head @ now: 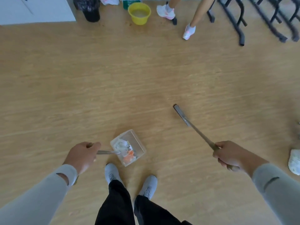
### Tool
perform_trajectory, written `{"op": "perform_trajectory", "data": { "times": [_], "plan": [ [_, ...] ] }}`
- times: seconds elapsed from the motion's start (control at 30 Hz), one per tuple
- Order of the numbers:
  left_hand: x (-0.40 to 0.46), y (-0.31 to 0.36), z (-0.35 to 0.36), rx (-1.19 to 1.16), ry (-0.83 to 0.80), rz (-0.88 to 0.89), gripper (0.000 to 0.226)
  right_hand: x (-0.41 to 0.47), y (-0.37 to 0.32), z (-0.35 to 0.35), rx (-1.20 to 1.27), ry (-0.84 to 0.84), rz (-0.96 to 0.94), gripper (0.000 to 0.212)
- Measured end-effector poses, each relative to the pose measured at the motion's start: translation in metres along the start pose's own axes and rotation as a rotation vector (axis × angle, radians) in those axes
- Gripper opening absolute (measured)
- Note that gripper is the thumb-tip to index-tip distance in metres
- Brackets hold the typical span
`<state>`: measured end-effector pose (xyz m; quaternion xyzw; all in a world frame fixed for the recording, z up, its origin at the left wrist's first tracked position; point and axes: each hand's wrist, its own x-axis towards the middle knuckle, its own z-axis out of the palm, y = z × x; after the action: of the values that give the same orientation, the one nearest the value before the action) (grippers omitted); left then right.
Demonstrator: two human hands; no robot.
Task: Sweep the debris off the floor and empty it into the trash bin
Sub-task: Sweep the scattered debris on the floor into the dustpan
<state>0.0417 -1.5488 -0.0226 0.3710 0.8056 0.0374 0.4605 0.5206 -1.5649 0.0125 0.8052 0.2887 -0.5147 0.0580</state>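
Left hand [82, 155]: lower left, fingers curled round the handle of the clear dustpan [129, 147].
Dustpan: holds white and orange debris [127, 151].
Right hand [227, 155]: lower right, gripping the broom [191, 125] handle.
Trash bin [90, 8]: upper left, black-bagged.

There is a single view, from a wide-angle camera worn on the person's head, looking forward and steeply down at the wooden floor [146, 75]. The person's own grey shoes [112, 172] lie near the lower edge, so the lens sits almost straight above them. Beyond the shoes the floor runs away to the top edge, where a yellow bucket [139, 13] stands far off. Straight lines bend toward the borders.
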Motion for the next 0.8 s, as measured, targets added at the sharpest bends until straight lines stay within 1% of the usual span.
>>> {"op": "perform_trajectory", "data": {
  "times": [0.03,0.07,0.13,0.27,0.3,0.4,0.43,0.5,0.57,0.63,0.7,0.8],
  "plan": [
    [0.001,-0.003,-0.001,-0.053,0.029,-0.040,0.043,0.016,-0.013,0.005,-0.065,0.015,0.008,0.026],
    [0.003,-0.005,-0.001,-0.100,0.051,-0.081,0.044,0.029,-0.026,0.011,-0.129,0.021,0.011,0.020],
    [0.008,-0.008,0.003,-0.151,0.075,-0.132,0.045,0.048,-0.049,0.029,-0.251,0.012,0.009,0.018],
    [0.017,-0.002,0.005,-0.161,0.117,-0.150,0.044,0.050,-0.072,0.086,-0.435,-0.079,-0.029,0.021],
    [0.018,-0.001,0.003,-0.158,0.125,-0.151,0.045,0.043,-0.071,0.104,-0.476,-0.118,-0.043,0.028],
    [0.023,0.000,0.000,-0.168,0.131,-0.155,0.045,0.017,-0.055,0.150,-0.536,-0.225,-0.076,0.067],
    [0.023,0.000,0.001,-0.158,0.135,-0.151,0.045,0.007,-0.048,0.158,-0.536,-0.252,-0.084,0.074],
    [0.024,0.000,0.005,-0.140,0.144,-0.145,0.041,-0.015,-0.041,0.160,-0.538,-0.317,-0.098,0.079],
    [0.024,0.001,0.008,-0.136,0.148,-0.144,0.041,-0.032,-0.038,0.142,-0.485,-0.383,-0.111,0.079],
    [0.024,0.001,0.007,-0.154,0.146,-0.152,0.041,-0.039,-0.038,0.106,-0.300,-0.423,-0.066,0.075],
    [0.025,0.001,0.004,-0.171,0.139,-0.156,0.041,-0.041,-0.039,0.066,-0.079,-0.438,0.016,0.071],
    [0.025,0.002,0.001,-0.182,0.132,-0.149,0.041,-0.042,-0.042,0.024,0.070,-0.428,0.070,0.062]
  ]
}}
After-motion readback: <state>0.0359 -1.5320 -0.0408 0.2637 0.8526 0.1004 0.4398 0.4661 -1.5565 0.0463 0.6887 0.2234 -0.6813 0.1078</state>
